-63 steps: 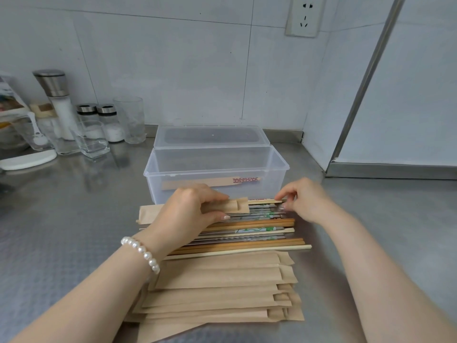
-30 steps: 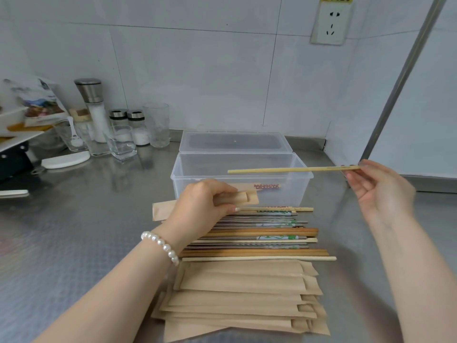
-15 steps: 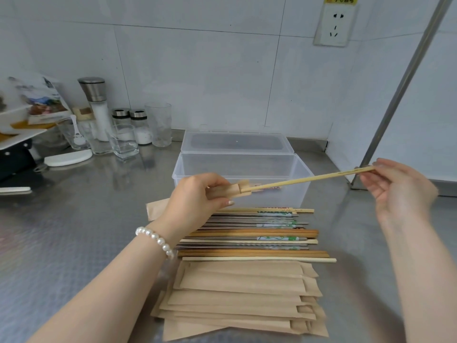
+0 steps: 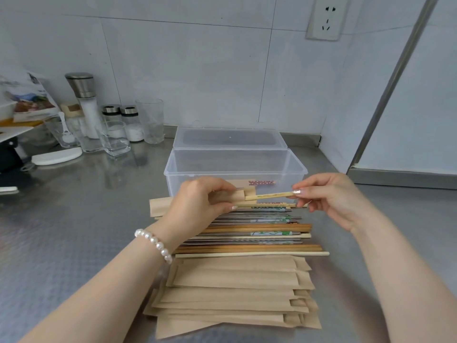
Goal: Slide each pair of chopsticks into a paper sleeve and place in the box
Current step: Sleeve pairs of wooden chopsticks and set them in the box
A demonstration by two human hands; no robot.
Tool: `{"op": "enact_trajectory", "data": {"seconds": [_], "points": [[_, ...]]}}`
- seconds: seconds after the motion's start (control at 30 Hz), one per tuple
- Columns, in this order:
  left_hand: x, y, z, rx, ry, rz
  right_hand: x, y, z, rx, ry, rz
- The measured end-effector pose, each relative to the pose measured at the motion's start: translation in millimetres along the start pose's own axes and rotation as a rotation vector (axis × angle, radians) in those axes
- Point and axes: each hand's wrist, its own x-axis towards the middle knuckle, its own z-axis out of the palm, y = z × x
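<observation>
Overall, the task reads as barely begun, and I place everything relative to the clear plastic box (image 4: 235, 169). Nearest me, well in front of the box, lies the stack of empty paper sleeves (image 4: 235, 293), many still to be filled. Between that stack and the box lies the row of loose chopsticks (image 4: 247, 233), wooden, metal and printed, none yet sleeved. Inside the box, against its near wall, I see one finished sleeve (image 4: 243, 182) with a patterned end showing. Just in front of the box my left hand (image 4: 197, 206) grips a paper sleeve (image 4: 230, 196) at its open mouth. My right hand (image 4: 331, 196) pinches the pale chopsticks (image 4: 269, 195) by their far end, with the other end already entered in the sleeve. I judge this to be only the second pair.
</observation>
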Motion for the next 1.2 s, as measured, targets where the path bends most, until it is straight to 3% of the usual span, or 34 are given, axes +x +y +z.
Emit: {"op": "enact_trajectory", "data": {"seconds": [0.27, 0.37, 0.43, 0.5, 0.57, 0.67, 1.07, 1.2], "points": [[-1, 4, 1, -0.004, -0.017, 0.002, 1, 2, 3, -0.024, -0.08, 0.009], [1, 3, -2, -0.006, 0.003, -0.014, 5, 3, -5, 0.034, 0.008, -0.026], [1, 1, -4, -0.001, 0.017, -0.033, 12, 9, -13, -0.178, 0.168, -0.074], [2, 1, -4, 0.006, 0.014, -0.043, 19, 18, -18, -0.561, 0.255, -0.09], [1, 0, -3, 0.015, -0.007, -0.04, 23, 26, -18, -0.769, 0.217, -0.056], [0, 0, -1, 0.02, -0.034, -0.033, 26, 32, -17, -0.849, 0.186, 0.002], [0, -1, -1, 0.021, -0.05, -0.044, 25, 33, -20, -0.781, 0.081, -0.078], [1, -1, -2, 0.019, -0.059, -0.034, 18, 22, -20, -0.5, 0.048, -0.097]]}}
